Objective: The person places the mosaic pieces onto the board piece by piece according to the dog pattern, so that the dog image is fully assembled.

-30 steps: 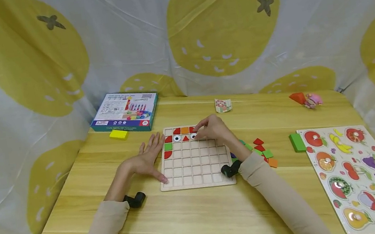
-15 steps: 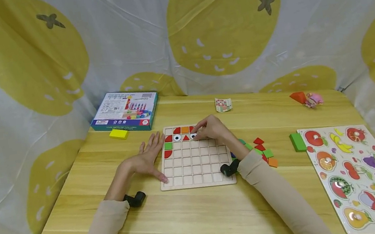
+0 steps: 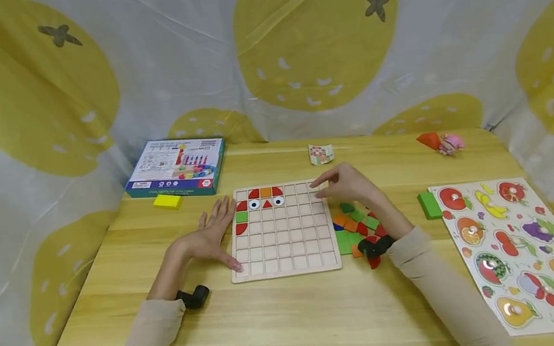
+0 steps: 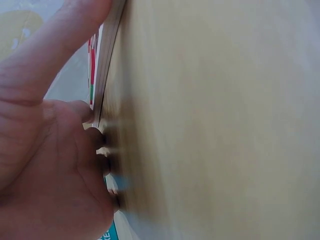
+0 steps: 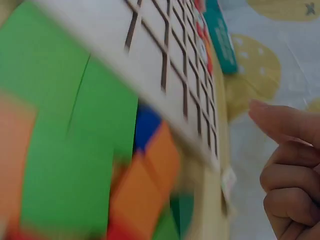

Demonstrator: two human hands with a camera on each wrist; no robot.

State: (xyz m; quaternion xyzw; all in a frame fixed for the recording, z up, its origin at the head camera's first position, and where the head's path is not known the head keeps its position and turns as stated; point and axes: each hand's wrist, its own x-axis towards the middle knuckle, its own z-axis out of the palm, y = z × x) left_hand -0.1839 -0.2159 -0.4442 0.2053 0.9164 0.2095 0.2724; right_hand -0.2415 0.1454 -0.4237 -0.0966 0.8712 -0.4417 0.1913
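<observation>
A wooden grid board (image 3: 281, 237) lies mid-table. Along its top and left edge sit red quarter-round tiles, an orange square (image 3: 265, 193), a green square (image 3: 242, 217), a red triangle (image 3: 267, 204) and two eye tiles (image 3: 278, 201). My left hand (image 3: 206, 239) rests at the board's left edge, fingers spread and thumb on the lower-left corner; the left wrist view shows its palm (image 4: 55, 170). My right hand (image 3: 350, 183) hovers over the board's upper-right corner, thumb and index finger apart, holding nothing. In the right wrist view, its other fingers (image 5: 290, 185) are bent.
Loose coloured tiles (image 3: 359, 226) lie right of the board, partly under my right wrist. A fruit puzzle board (image 3: 528, 256) and a green block (image 3: 429, 206) are farther right. Behind are a small pattern card (image 3: 321, 154), a box (image 3: 175, 166), a yellow block (image 3: 167, 201) and a pink toy (image 3: 450, 142).
My right hand has let go of the right eye tile, which now lies in its square, and has moved right to the board's upper-right corner. The left hand stays on the board.
</observation>
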